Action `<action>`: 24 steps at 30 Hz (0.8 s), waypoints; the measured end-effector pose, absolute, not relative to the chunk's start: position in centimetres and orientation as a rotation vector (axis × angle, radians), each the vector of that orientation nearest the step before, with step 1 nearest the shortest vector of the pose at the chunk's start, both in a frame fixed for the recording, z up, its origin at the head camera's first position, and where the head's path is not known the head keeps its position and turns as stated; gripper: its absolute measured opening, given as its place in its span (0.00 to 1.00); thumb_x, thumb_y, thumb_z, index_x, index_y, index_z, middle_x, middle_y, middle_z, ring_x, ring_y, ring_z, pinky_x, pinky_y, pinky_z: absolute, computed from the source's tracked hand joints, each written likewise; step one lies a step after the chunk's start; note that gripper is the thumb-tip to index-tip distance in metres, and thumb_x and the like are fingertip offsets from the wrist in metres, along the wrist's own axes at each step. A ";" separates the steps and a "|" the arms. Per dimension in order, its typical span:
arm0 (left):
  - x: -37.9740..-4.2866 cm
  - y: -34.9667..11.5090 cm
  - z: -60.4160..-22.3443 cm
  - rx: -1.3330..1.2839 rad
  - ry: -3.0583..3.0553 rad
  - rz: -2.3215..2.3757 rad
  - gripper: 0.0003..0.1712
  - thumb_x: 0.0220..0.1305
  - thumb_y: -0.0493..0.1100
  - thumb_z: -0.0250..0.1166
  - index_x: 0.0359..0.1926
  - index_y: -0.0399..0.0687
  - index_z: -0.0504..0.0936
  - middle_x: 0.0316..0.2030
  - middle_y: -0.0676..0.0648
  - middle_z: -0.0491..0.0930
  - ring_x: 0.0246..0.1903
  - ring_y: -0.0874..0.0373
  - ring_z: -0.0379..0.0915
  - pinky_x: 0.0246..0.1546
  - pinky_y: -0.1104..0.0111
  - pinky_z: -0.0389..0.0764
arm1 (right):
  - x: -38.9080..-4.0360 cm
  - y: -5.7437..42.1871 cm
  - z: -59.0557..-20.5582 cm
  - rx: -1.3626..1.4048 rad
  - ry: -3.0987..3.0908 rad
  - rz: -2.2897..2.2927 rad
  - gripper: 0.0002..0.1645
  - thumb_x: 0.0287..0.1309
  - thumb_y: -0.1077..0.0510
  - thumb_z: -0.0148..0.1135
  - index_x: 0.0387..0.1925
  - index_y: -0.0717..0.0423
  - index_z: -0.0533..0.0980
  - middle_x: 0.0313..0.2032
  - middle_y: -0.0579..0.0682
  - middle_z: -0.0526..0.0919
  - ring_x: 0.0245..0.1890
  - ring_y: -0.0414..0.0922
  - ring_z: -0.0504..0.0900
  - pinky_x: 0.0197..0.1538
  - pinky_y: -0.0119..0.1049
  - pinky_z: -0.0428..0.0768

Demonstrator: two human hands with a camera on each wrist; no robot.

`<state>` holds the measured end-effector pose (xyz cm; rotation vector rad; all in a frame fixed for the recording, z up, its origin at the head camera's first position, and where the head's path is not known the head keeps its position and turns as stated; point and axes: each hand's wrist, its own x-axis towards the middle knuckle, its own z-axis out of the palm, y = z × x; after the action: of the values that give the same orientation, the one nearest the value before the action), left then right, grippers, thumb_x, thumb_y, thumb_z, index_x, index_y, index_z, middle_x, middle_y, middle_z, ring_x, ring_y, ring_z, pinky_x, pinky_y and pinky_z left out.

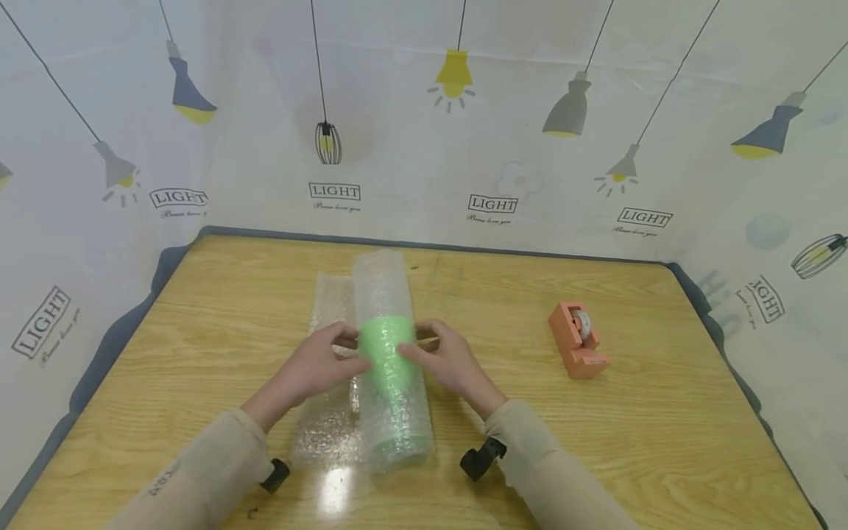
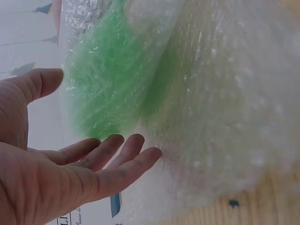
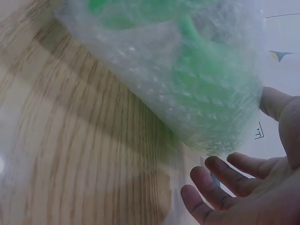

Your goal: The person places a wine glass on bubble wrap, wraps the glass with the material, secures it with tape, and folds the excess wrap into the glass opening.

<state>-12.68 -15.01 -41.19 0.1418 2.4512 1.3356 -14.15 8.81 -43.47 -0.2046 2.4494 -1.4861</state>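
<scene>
A green goblet (image 1: 386, 346) lies rolled in clear bubble wrap (image 1: 380, 283), with its bowl away from me and its foot nearest. Through the wrap its outline is blurred. My left hand (image 1: 324, 361) holds the roll's left side, with the thumb on the wrap and the fingers round the side. From the right, my right hand (image 1: 450, 357) holds it near the bowl, its thumb on top. The left wrist view shows fingertips (image 2: 152, 154) against the wrap. In the right wrist view, the goblet's stem (image 3: 188, 29) shows through the plastic.
A loose flat stretch of bubble wrap (image 1: 331, 298) lies left of the roll. To the right, a pink tape dispenser (image 1: 570, 342) with a tape roll stands on the wooden table (image 1: 503, 294). Curtains (image 1: 397, 177) printed with lamps surround the table's back and sides.
</scene>
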 end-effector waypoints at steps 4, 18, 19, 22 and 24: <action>-12.7 -15.0 -41.2 0.106 2.466 1.299 0.43 0.65 0.62 0.70 0.66 0.35 0.72 0.62 0.35 0.77 0.60 0.37 0.76 0.55 0.49 0.83 | -14.1 8.4 -43.4 -0.187 2.434 -1.466 0.36 0.66 0.40 0.68 0.66 0.57 0.73 0.63 0.58 0.79 0.59 0.56 0.81 0.57 0.50 0.84; -12.9 -14.6 -41.5 0.049 2.518 1.155 0.55 0.55 0.73 0.72 0.64 0.34 0.69 0.61 0.32 0.76 0.58 0.38 0.77 0.51 0.49 0.85 | -14.3 7.6 -43.4 -0.222 2.438 -1.389 0.43 0.67 0.36 0.64 0.70 0.61 0.70 0.66 0.61 0.77 0.62 0.58 0.80 0.60 0.52 0.82; -12.9 -14.5 -41.5 0.045 2.521 1.154 0.54 0.55 0.73 0.72 0.64 0.34 0.69 0.61 0.32 0.76 0.57 0.38 0.77 0.51 0.50 0.85 | -14.4 7.6 -43.4 -0.226 2.440 -1.375 0.43 0.68 0.35 0.64 0.70 0.61 0.70 0.66 0.61 0.77 0.62 0.57 0.80 0.61 0.52 0.82; -12.8 -14.5 -41.4 0.039 2.524 1.155 0.53 0.55 0.72 0.73 0.63 0.34 0.69 0.61 0.33 0.77 0.57 0.39 0.77 0.51 0.50 0.85 | -14.5 7.7 -43.5 -0.242 2.444 -1.335 0.45 0.68 0.33 0.62 0.71 0.62 0.69 0.66 0.61 0.77 0.62 0.57 0.79 0.63 0.52 0.80; -12.7 -14.5 -41.4 0.037 2.522 1.163 0.53 0.55 0.72 0.73 0.63 0.35 0.70 0.61 0.33 0.77 0.57 0.39 0.77 0.51 0.50 0.85 | -14.5 7.9 -43.7 -0.262 2.435 -1.328 0.45 0.68 0.33 0.61 0.71 0.63 0.69 0.65 0.62 0.78 0.62 0.56 0.79 0.64 0.53 0.79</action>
<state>-12.67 -14.45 -41.38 0.0369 2.5216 1.1626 -14.52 7.88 -43.68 -0.2622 2.4348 -1.3278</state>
